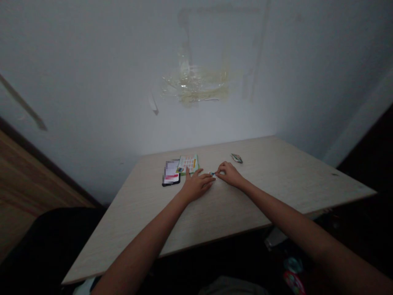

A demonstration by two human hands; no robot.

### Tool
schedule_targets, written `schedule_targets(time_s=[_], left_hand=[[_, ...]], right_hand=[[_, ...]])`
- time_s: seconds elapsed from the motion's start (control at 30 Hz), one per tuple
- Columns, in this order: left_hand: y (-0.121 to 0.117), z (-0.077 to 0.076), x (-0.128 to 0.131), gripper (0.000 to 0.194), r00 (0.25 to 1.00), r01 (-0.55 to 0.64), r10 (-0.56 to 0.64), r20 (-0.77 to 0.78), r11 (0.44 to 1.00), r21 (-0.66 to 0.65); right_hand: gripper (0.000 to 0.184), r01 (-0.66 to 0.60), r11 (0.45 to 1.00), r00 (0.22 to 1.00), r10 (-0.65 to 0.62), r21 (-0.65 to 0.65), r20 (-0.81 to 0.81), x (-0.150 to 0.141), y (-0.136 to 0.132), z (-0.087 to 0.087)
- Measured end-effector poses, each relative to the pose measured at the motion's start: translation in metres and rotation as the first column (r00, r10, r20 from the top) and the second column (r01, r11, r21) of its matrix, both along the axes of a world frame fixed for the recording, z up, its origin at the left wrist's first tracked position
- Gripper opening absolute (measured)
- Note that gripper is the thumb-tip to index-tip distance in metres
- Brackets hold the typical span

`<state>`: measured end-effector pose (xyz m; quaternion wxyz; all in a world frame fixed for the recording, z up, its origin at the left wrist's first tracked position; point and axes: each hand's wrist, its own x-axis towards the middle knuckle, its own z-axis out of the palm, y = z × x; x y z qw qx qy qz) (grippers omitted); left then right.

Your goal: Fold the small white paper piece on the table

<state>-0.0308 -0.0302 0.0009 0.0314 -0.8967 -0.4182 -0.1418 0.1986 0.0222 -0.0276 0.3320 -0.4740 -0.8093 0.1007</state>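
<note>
My left hand (196, 186) lies palm down on the table with its fingers spread. Its fingertips touch a small white-and-blue piece (212, 174), perhaps a sticker or scrap of paper, too small to identify. From the other side, my right hand (229, 173) has thumb and fingers pinched together at that piece's right edge. Just beyond my left hand is a printed green-and-white booklet or card (188, 162), its lower edge close to my index finger. It overlaps the right side of a phone (171, 177) with a lit, partly blurred screen.
A small crumpled, colourful wrapper-like item (236, 158) lies behind my right hand. The pale wooden table (132, 217) meets a wall (123, 102) with shiny tape remnants (196, 88). Under the table's front right edge, a red item (293, 282) shows in the dark.
</note>
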Motion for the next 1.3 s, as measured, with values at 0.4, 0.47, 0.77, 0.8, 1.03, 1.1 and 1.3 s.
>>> schedule_targets(time_s=[0.4,0.47,0.77,0.8,1.03,1.1,1.3], left_hand=[[-0.001,0.0,0.001,0.037,1.0,0.017,-0.018,-0.005,0.999,-0.046],[0.0,-0.001,0.0,0.037,1.0,0.014,-0.014,0.003,0.998,-0.066],[-0.002,0.005,0.003,0.034,0.998,0.049,-0.047,-0.046,0.997,0.058],[-0.003,0.005,0.003,0.033,0.997,0.057,-0.054,-0.051,0.996,0.067],[-0.004,0.0,0.002,0.035,1.0,0.023,-0.023,-0.002,1.0,0.02],[-0.004,-0.002,0.002,0.035,1.0,0.018,-0.018,0.019,1.0,0.016],[0.001,-0.008,0.003,0.038,0.996,-0.054,0.054,0.071,0.998,0.006]], right_hand=[[0.008,-0.006,1.0,1.0,0.007,-0.011,0.007,0.002,0.003,-0.003],[0.008,-0.004,1.0,1.0,0.004,-0.007,0.0,0.002,0.004,-0.003],[0.008,0.0,1.0,1.0,0.0,-0.009,0.004,0.001,0.001,-0.001],[0.008,0.0,1.0,1.0,0.0,-0.007,0.006,0.001,0.001,-0.001],[0.009,-0.002,1.0,1.0,0.002,-0.002,-0.005,0.001,0.002,-0.003],[0.008,-0.001,1.0,1.0,0.001,0.002,0.0,0.0,0.001,-0.002],[0.009,-0.013,1.0,1.0,0.012,0.014,0.013,0.0,0.0,-0.001]])
